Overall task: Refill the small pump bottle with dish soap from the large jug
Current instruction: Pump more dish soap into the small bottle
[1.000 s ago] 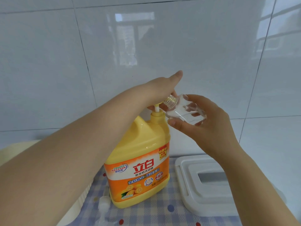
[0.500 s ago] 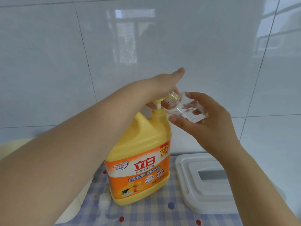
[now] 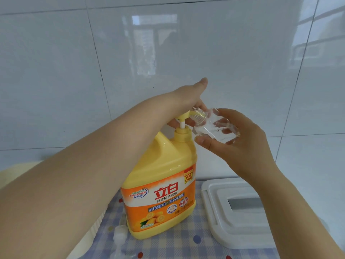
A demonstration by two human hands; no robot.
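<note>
A large yellow dish soap jug (image 3: 160, 184) with an orange label stands on the checked cloth. Its yellow pump head (image 3: 183, 116) is raised, with the white stem showing. My left hand (image 3: 190, 98) lies over the pump head, thumb stretched forward, fingers curled beneath the nozzle. My right hand (image 3: 233, 139) grips the small clear bottle (image 3: 211, 126), tilted on its side with its threaded neck at the pump nozzle. The bottle has no cap on it. A small clear pump top (image 3: 119, 238) lies on the cloth left of the jug.
A white plastic lidded box (image 3: 214, 208) sits on the cloth right of the jug. A cream-coloured basin rim (image 3: 16, 171) shows at far left behind my forearm. White wall tiles (image 3: 186, 43) rise close behind everything.
The pump head has risen, exposing more white stem, and my left hand rose with it. The small bottle stays at the nozzle in my right hand.
</note>
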